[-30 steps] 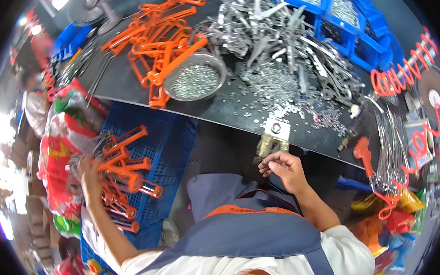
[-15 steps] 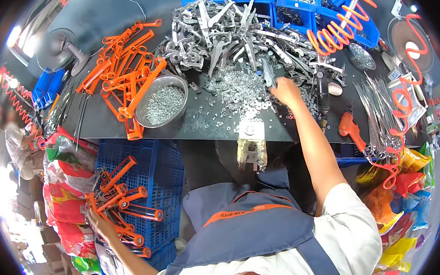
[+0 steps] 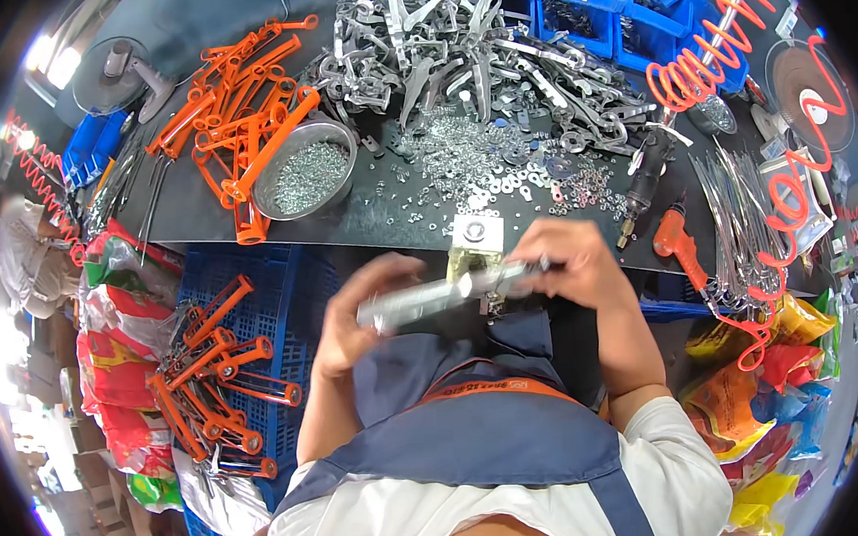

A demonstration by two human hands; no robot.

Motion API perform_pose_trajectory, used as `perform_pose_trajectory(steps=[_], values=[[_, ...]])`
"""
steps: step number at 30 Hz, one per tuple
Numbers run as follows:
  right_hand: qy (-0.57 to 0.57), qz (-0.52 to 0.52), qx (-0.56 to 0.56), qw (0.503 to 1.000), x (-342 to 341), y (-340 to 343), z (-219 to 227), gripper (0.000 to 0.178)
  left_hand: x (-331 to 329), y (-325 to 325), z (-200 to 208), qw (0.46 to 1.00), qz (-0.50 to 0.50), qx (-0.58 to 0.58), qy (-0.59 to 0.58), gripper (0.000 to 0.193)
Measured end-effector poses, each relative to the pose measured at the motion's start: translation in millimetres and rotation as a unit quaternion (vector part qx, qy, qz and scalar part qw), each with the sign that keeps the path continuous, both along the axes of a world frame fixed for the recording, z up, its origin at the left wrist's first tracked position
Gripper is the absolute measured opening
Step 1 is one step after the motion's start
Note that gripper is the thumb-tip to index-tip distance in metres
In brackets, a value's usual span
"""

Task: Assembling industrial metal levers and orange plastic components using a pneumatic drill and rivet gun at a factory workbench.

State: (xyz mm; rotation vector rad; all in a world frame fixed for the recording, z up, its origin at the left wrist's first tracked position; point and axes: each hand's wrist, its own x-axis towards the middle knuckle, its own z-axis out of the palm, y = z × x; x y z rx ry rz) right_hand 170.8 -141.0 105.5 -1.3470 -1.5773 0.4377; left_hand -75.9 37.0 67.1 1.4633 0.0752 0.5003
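A long silvery metal part (image 3: 421, 302), smeared by motion, lies crosswise in front of my body, over the near edge of the bench. Its right end is pinched in the fingers of my right hand (image 3: 574, 260). At its left end is my left hand (image 3: 349, 316), fingers curved and blurred; whether they grip the part cannot be made out. Just behind the part, a small bench fixture (image 3: 476, 234) with a pale square top and round centre sticks out from the bench edge, partly covered by the part and my right fingers.
Silvery levers (image 3: 418, 55) heap at the back, with loose nuts and washers (image 3: 462, 150) before them. Orange frames (image 3: 277, 140) lie beside a steel bowl (image 3: 306, 173). More frames fill a blue crate (image 3: 294, 285) on the left. An orange-handled driver (image 3: 675, 241) lies right; coiled orange hoses (image 3: 700, 69) hang above.
My right hand has come back from the loose hardware to the bench edge. My left hand has left the crate of orange frames. The silvery part is now between them.
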Motion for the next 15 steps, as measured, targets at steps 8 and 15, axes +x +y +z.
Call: perform_pose_trajectory(steps=[8,15], values=[[0.188,0.129,-0.138,0.964,-11.0,-13.4,2.5,0.037,3.5,-13.3,15.9,0.919,-0.375,-0.116,0.047,0.101],[0.218,0.109,-0.122,0.962,-33.4,24.3,-12.6,0.032,11.5,-31.7,-17.6,0.977,-0.115,-0.172,0.046,0.05]])
